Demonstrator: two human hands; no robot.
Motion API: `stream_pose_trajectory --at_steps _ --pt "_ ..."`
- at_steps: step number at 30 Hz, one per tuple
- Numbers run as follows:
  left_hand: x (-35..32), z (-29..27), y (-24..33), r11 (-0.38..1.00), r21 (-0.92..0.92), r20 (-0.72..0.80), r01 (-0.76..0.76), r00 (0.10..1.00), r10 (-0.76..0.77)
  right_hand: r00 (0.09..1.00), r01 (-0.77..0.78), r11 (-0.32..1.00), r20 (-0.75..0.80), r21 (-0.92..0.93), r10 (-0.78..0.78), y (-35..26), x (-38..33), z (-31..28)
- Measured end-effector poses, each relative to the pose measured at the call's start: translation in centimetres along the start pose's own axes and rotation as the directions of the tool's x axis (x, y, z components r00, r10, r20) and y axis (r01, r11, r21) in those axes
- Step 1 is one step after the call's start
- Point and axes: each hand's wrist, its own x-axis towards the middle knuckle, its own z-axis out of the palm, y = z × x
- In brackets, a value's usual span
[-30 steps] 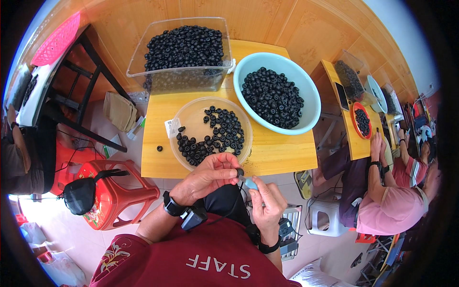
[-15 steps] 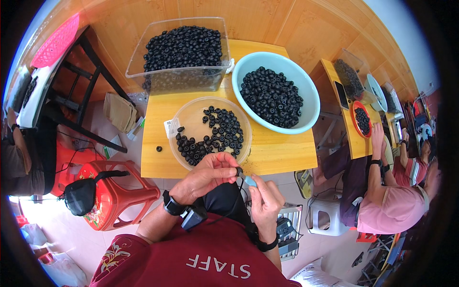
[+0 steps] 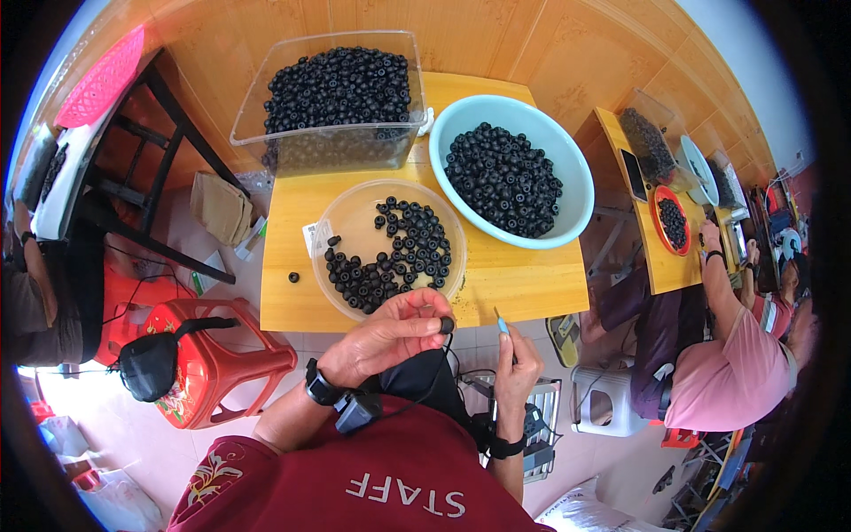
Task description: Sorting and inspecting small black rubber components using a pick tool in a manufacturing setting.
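Observation:
My left hand (image 3: pixel 386 332) pinches one small black ring-shaped part (image 3: pixel 447 326) between thumb and fingers, just past the table's near edge. To its right, my right hand (image 3: pixel 516 371) grips a thin tool with a blue handle (image 3: pixel 503 326); its narrow tip points up and away. Tool and part are apart. Beyond my left hand, a shallow round clear tray (image 3: pixel 346 217) holds many loose black parts (image 3: pixel 415 239). A single black part (image 3: pixel 293 277) lies on the wood left of the tray.
A clear rectangular bin (image 3: pixel 346 155) heaped with black parts stands at the back of the yellow table (image 3: pixel 523 288). Beside it is a light blue basin (image 3: pixel 576 168), also filled. A red stool (image 3: pixel 208 372) stands left; a person in pink (image 3: pixel 736 381) sits right.
The tool has moved away from the black part to the right, its tip now visible. My left hand has turned the part slightly. The person in pink has shifted an arm.

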Motion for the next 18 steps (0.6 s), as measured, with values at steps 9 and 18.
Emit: stream_pose_trajectory --at_steps 9,18 --pt "0.9 1.5 0.7 0.964 0.261 -0.208 0.044 0.978 0.011 0.999 0.012 1.000 0.030 -0.026 -0.012 0.1 -0.7 0.4" --pt "7.1 2.0 4.4 0.800 0.579 -0.102 0.158 0.987 -0.121 1.000 -0.015 0.999 0.017 -0.042 0.015 0.6 -1.9 -0.2"
